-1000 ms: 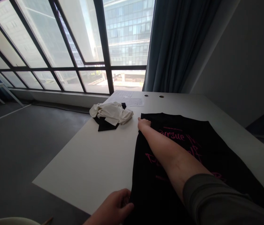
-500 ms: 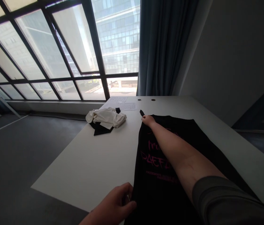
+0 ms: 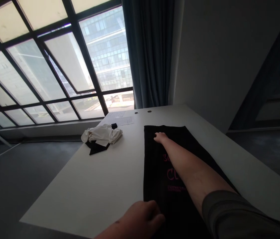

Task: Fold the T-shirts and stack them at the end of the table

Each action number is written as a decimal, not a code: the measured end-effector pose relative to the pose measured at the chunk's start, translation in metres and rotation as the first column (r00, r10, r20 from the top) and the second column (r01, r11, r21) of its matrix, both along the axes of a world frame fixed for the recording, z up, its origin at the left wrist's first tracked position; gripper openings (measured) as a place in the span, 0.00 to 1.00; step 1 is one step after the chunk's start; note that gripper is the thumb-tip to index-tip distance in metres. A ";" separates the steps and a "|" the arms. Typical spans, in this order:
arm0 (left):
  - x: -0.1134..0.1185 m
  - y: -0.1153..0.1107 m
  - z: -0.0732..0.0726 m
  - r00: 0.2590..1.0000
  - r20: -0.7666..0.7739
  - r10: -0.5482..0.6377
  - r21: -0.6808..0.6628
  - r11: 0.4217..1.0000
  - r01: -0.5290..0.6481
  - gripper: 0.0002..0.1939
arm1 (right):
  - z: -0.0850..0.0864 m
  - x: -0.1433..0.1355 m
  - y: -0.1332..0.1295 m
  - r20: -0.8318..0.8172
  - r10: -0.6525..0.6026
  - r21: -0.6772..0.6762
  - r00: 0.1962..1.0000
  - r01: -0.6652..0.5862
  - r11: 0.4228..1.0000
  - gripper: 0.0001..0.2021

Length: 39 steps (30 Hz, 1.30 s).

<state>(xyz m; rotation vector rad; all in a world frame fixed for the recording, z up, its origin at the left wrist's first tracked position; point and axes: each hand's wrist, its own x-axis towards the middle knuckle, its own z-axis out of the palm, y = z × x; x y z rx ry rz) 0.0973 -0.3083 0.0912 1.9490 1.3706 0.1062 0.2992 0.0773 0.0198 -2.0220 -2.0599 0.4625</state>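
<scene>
Head view: can see the black cloth (image 3: 154, 186) at five o'clock, spread on the table (image 3: 92, 189), with pink lettering (image 3: 171, 174) partly blocked by the right forearm (image 3: 192, 167). Have the right hand (image 3: 161, 136) at four, near centre, with bent fingers on the cloth toward its far end. Have the left hand (image 3: 147, 216) at six, loosely curled over the cloth's edge. Cannot be sure of a pinch on it in either. Find the white bundle (image 3: 101, 133) past eight, well apart from the cloth, on top of a dark piece (image 3: 97, 148); just beyond, papers (image 3: 127, 120) at nine. Facing the window (image 3: 59, 63) at ten and the curtain (image 3: 149, 56) at twelve.
</scene>
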 end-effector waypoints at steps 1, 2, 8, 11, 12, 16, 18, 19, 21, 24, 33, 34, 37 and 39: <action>0.004 0.002 -0.004 0.999 -0.040 0.006 0.050 0.999 -0.004 0.10 | -0.007 0.001 -0.003 0.015 -0.001 -0.001 1.000 0.001 1.000 0.27; 0.007 0.004 -0.010 0.997 -0.070 0.012 0.119 0.993 -0.004 0.11 | -0.015 0.002 -0.005 0.028 0.000 0.000 1.000 0.000 1.000 0.28; 0.001 0.015 -0.067 0.978 -0.148 -0.144 0.374 0.907 0.191 0.32 | -0.047 0.001 -0.013 0.065 0.018 0.035 0.998 -0.020 0.999 0.29; -0.008 0.017 -0.090 0.968 -0.182 -0.172 0.387 0.892 0.231 0.37 | -0.054 0.002 -0.009 0.076 0.022 0.049 0.997 -0.026 0.998 0.29; -0.010 0.017 -0.094 0.967 -0.183 -0.176 0.393 0.889 0.236 0.38 | -0.055 0.002 -0.007 0.079 0.023 0.051 0.997 -0.027 0.998 0.30; -0.016 0.021 -0.096 0.967 -0.184 -0.174 0.394 0.889 0.235 0.39 | -0.055 -0.001 0.005 0.087 0.030 0.049 0.996 -0.034 0.998 0.30; -0.019 0.025 -0.093 0.968 -0.189 -0.162 0.389 0.893 0.226 0.40 | -0.054 -0.006 0.011 0.088 0.033 0.049 0.996 -0.037 0.998 0.30; -0.021 0.027 -0.092 0.969 -0.194 -0.155 0.389 0.895 0.221 0.40 | -0.053 -0.009 0.015 0.087 0.033 0.051 0.996 -0.038 0.998 0.30; -0.025 0.033 -0.091 0.967 -0.211 -0.141 0.393 0.894 0.215 0.40 | -0.052 -0.016 0.021 0.085 0.033 0.059 0.996 -0.038 0.998 0.30; -0.032 0.045 -0.091 0.961 -0.241 -0.132 0.398 0.890 0.222 0.39 | -0.052 -0.024 0.032 0.082 0.027 0.065 0.996 -0.033 0.997 0.30; -0.051 0.072 -0.091 0.957 -0.245 -0.152 0.408 0.880 0.244 0.38 | -0.047 -0.036 0.049 0.064 0.039 0.111 0.997 -0.046 0.993 0.29; -0.050 0.073 -0.087 0.957 -0.249 -0.149 0.413 0.878 0.244 0.37 | -0.044 -0.034 0.049 0.060 0.056 0.130 0.997 -0.063 0.990 0.29; -0.038 0.074 -0.067 0.959 -0.249 -0.137 0.432 0.870 0.237 0.29 | -0.029 -0.009 0.047 0.051 0.102 0.219 0.993 -0.111 0.969 0.29; -0.020 0.077 -0.052 0.954 -0.216 -0.206 0.432 0.856 0.283 0.23 | -0.019 0.026 0.047 0.048 0.095 0.266 0.994 -0.104 0.958 0.27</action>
